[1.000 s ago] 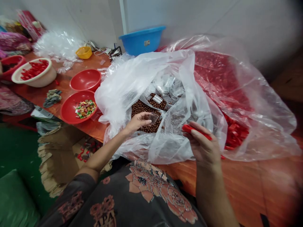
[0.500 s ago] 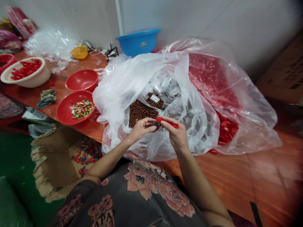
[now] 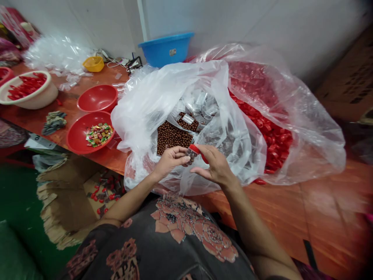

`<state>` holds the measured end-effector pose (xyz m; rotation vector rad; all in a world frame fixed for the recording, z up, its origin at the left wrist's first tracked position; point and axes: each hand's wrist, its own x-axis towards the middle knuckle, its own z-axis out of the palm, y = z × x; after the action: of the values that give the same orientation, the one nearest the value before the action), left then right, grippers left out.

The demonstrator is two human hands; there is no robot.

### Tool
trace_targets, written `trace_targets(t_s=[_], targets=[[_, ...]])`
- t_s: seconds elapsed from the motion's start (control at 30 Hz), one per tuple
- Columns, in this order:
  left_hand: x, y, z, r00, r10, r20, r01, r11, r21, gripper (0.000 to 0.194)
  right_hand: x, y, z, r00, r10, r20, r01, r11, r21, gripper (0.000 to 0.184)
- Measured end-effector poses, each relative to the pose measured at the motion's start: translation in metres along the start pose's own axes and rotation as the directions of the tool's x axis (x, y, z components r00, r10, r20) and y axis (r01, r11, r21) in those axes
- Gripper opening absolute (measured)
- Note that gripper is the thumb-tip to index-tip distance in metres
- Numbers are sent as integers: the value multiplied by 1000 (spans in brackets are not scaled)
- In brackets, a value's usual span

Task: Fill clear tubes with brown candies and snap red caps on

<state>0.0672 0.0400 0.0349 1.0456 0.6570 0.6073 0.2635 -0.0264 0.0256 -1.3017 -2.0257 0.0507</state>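
My left hand [image 3: 169, 162] pinches a small clear container [image 3: 190, 154] with brown balls inside. A red plastic cap with a long handle [image 3: 199, 151] sits at the container's upper end. My right hand [image 3: 217, 166] is beside it, its fingers against the red cap and its thumb held apart below. Under and behind both hands lies an open white plastic bag [image 3: 135, 109]. Loose brown balls [image 3: 171, 138] and several clear empty containers [image 3: 201, 101] are in it. How firmly the cap sits cannot be seen.
Right of the bag, a clear sack holds red plastic pieces [image 3: 275, 146]. Leftward stand a red bowl [image 3: 72, 136] of wrapped sweets, another red bowl [image 3: 97, 97] and a cream basin [image 3: 37, 97]. A blue basin [image 3: 166, 48] is behind. Below, a cardboard box [image 3: 64, 194] holds capped containers.
My right thumb has come away from the red cap and the hand has opened. The red cap now tilts down more to the right. The view has shifted slightly.
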Motion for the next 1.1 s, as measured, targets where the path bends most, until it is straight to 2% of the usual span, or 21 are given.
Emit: trace_targets(t_s=[0.1,0.2,0.3,0.4,0.47,0.53,0.7,0.77,0.8,0.87,0.93,1.0,1.03,1.07,1.1], targets=[[-1,2,0,1000,5,4,-6,999,31,39,3,-4,-5,999,-31,-9,31,1000,5,63],[-3,3,2,999,20,-36,-17,995,96,40,4,-7,-4,999,-36,17,36,999,-38,71],[-4,2,8,996,53,-67,-43,989,140,40,3,-10,0,1000,14,1,-14,997,-77,66],[0,-1,17,996,40,-82,-40,999,-6,43,3,-12,7,999,-7,-49,4,998,-61,63],[3,-6,24,998,-33,-57,24,990,-142,52,3,-14,13,996,-47,-80,44,998,-37,66],[6,-12,31,993,-105,-53,93,977,-194,56,3,-16,19,993,-55,-103,54,998,-13,69],[6,-21,36,976,-84,-200,57,989,-138,43,2,-19,25,998,4,-62,0,998,66,63],[4,-18,33,984,-60,-170,30,985,-172,44,-1,-18,25,997,81,-13,-78,983,169,65],[3,-16,31,989,-46,-143,17,981,-194,44,-3,-18,25,988,157,-8,-150,956,253,67],[2,-11,28,995,-29,-91,9,976,-216,45,-7,-17,25,926,377,-25,-322,823,467,62],[1,-8,26,997,-46,-59,34,981,-191,47,-10,-18,27,803,596,-22,-443,620,648,44],[1,-7,26,996,-82,-45,75,987,-140,51,-11,-21,28,700,714,-13,-483,487,728,31],[1,-8,27,994,-103,-41,98,989,-114,55,-11,-23,29,672,740,-30,-491,475,730,30],[1,-9,28,992,-124,-35,121,988,-93,59,-10,-25,28,664,745,-64,-495,503,708,32],[1,-11,29,989,-144,-31,141,987,-76,64,-10,-27,28,684,722,-104,-495,564,661,36]])
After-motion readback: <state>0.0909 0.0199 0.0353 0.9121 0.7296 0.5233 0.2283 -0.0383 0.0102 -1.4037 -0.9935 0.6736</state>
